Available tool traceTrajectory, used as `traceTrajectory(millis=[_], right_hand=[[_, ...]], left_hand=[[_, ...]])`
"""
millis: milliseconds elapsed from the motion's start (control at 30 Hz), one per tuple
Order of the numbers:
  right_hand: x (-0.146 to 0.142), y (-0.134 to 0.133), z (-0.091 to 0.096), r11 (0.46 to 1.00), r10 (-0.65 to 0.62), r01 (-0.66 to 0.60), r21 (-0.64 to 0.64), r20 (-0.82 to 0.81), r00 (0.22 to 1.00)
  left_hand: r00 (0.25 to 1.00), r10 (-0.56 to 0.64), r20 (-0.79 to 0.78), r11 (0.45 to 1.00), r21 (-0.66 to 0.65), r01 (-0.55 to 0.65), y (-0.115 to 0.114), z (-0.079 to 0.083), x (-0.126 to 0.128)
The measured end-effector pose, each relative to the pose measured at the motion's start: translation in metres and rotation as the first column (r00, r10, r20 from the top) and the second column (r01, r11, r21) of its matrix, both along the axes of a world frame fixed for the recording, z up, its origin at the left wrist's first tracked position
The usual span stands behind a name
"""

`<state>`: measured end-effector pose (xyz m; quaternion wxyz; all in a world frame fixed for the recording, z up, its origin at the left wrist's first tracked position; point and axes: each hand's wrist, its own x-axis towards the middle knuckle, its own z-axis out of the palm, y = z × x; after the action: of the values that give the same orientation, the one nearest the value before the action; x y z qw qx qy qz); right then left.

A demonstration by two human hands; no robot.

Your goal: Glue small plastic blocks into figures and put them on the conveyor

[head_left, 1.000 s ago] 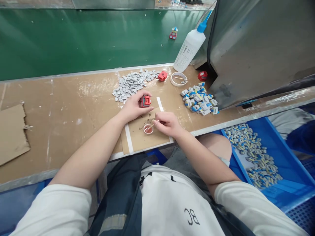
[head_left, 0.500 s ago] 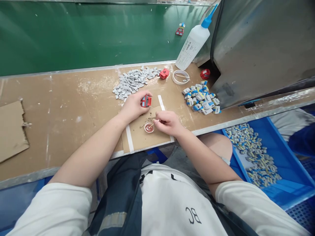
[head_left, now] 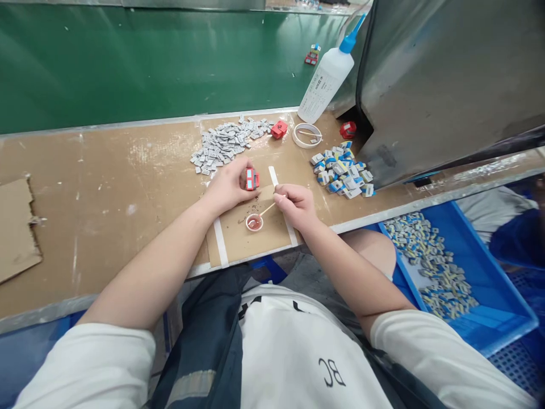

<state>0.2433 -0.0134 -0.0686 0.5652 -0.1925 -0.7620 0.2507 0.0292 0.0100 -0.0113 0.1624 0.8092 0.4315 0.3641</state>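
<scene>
My left hand (head_left: 227, 184) is closed around a small red plastic part (head_left: 251, 179), holding it just above the brown bench. My right hand (head_left: 296, 203) pinches a thin wooden stick (head_left: 267, 209) whose tip points down into a small round cap of reddish paste (head_left: 254, 222). The cap sits on a taped-down cardboard pad (head_left: 247, 236) between my two hands. A heap of small grey pieces (head_left: 223, 145) lies just beyond my left hand.
A pile of blue-and-white pieces (head_left: 343, 173) lies to the right, near a white tape ring (head_left: 307, 135), two more red parts and a white squeeze bottle (head_left: 326, 85). A metal housing (head_left: 447, 79) stands at right. A blue bin (head_left: 460, 272) holds several pieces. Green belt (head_left: 149, 62) behind.
My right hand has drawn back to the right and raised the stick, so its tip sits at the cap's edge. My left hand has turned the red part slightly.
</scene>
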Motion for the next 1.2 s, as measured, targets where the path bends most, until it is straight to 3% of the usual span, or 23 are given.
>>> traceTrajectory(millis=[100, 267, 567, 1033, 1133, 1200], right_hand=[[0.0, 0.0, 0.0, 0.995, -0.055, 0.046, -0.092, -0.095, 0.994], [-0.003, 0.003, 0.002, 0.961, -0.225, 0.177, -0.211, -0.231, 0.947], [-0.007, 0.007, 0.006, 0.922, -0.31, 0.264, -0.284, -0.131, 0.942], [-0.007, 0.009, 0.007, 0.914, -0.325, 0.28, -0.294, -0.116, 0.938], [-0.003, 0.004, 0.006, 0.944, -0.265, 0.209, -0.255, -0.208, 0.942], [0.0, 0.001, 0.006, 0.979, -0.159, 0.13, -0.156, -0.188, 0.969]], left_hand=[[0.999, 0.011, -0.044, 0.998, -0.069, -0.014, -0.002, 0.002, 0.0], [0.993, 0.053, -0.109, 0.999, 0.0, -0.054, 0.0, 0.0, 0.0], [0.993, 0.042, -0.112, 0.999, 0.002, -0.042, 0.0, 0.0, 0.001], [0.992, 0.046, -0.121, 0.999, -0.006, -0.048, -0.001, 0.002, 0.002], [0.991, 0.052, -0.124, 0.999, 0.008, -0.052, 0.0, 0.001, 0.001], [0.992, 0.055, -0.118, 0.998, -0.002, -0.055, 0.0, 0.0, 0.001]])
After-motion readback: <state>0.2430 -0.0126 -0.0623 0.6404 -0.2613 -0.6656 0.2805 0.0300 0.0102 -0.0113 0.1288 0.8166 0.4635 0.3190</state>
